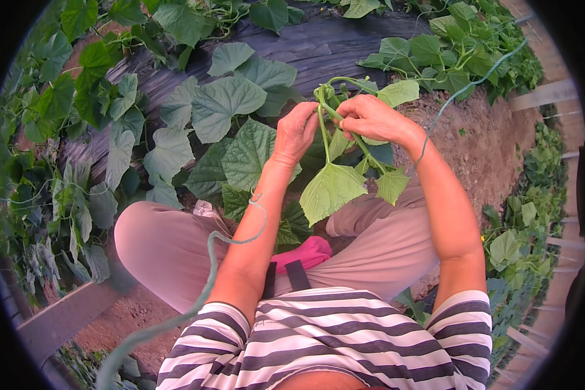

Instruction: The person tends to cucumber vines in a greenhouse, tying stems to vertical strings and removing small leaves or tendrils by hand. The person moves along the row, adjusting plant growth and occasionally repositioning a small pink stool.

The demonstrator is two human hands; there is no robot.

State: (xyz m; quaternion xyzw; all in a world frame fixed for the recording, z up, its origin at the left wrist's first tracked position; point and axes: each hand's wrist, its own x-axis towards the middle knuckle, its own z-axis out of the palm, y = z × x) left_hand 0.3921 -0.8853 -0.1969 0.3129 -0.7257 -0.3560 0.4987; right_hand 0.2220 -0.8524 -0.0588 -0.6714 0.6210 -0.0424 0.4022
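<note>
Both hands are raised in front of me at a cucumber vine shoot (363, 146) with a curled growing tip (324, 91). My left hand (296, 132) pinches the shoot just below this tip, thumb against fingertips. Slightly to the right, my right hand (370, 117) has its fingers closed around the main stem. A pale green leaf (332, 191) hangs from a long stalk beneath my hands, with a smaller leaf (391, 185) to its right. Another leaf (399, 92) sticks out above my right wrist. The fingers hide part of the stem.
Large cucumber leaves (229, 102) spread over black plastic mulch (317, 46). A green twine (477, 80) runs past my right forearm; another twine (212, 263) crosses my left forearm. My bent knees (151, 239) flank a pink cloth item (304, 253). Bare soil (487, 146) lies at right.
</note>
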